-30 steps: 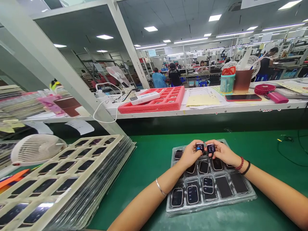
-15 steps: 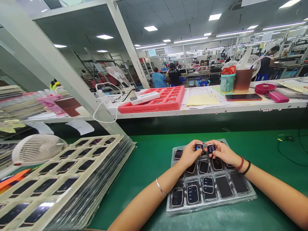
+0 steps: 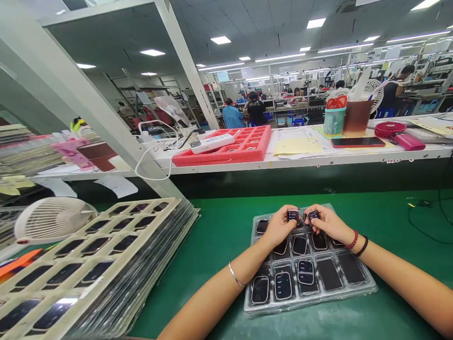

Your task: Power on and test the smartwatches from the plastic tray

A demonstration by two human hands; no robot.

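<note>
My left hand (image 3: 282, 227) is closed on a smartwatch (image 3: 292, 216) without a strap, its thumb at the lower edge of the lit screen. A second smartwatch (image 3: 313, 216), also lit, is gripped in my right hand (image 3: 328, 223), with the thumb over its lower part. Both hands are above the far rows of a clear plastic tray (image 3: 339, 296). Several watches lie in its pockets, among them one with a lit list (image 3: 283, 285) and another lit one (image 3: 306, 273) in the near row. My hands hide part of the far row.
At the left stands a tall stack of trays (image 3: 166, 245) with watches in the top one, beside a white fan (image 3: 53, 219). A shelf behind the green table (image 3: 198, 283) bears a red foam tray (image 3: 262, 146), papers, a phone (image 3: 358, 142) and cups. People sit farther back.
The watch in my right hand has moved slightly right and up and is tilted more. The left hand's watch shows a different screen. Both hands keep their hold.
</note>
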